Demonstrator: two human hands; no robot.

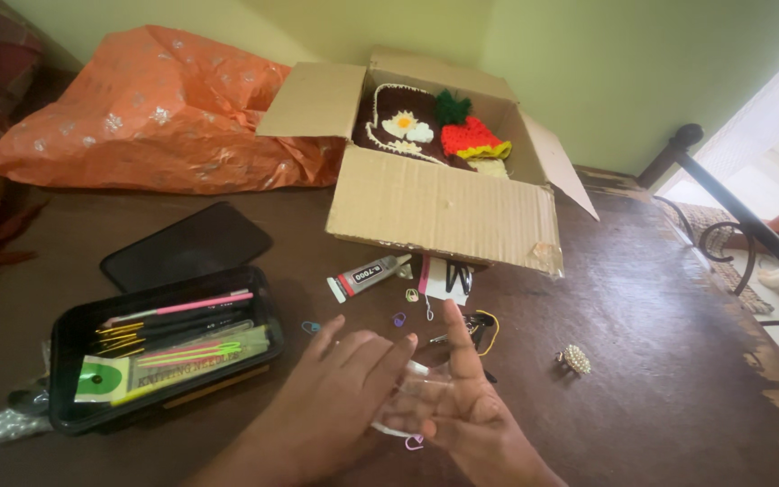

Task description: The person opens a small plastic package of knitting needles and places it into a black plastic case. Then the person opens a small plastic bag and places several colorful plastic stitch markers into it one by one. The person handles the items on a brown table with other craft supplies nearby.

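Low in the middle of the view, my left hand and my right hand meet over a small clear plastic bag. Both hands touch it, fingers spread, and the bag looks held between them. A pink loop peeks out below the bag. Just beyond the fingertips, small coloured clips lie on the brown surface, beside a tube of glue and a white card.
A black tray of crochet hooks sits at left, its black lid behind it. An open cardboard box holds crocheted pieces. An orange bag lies at back left. A pearly clip rests at right, near a dark railing.
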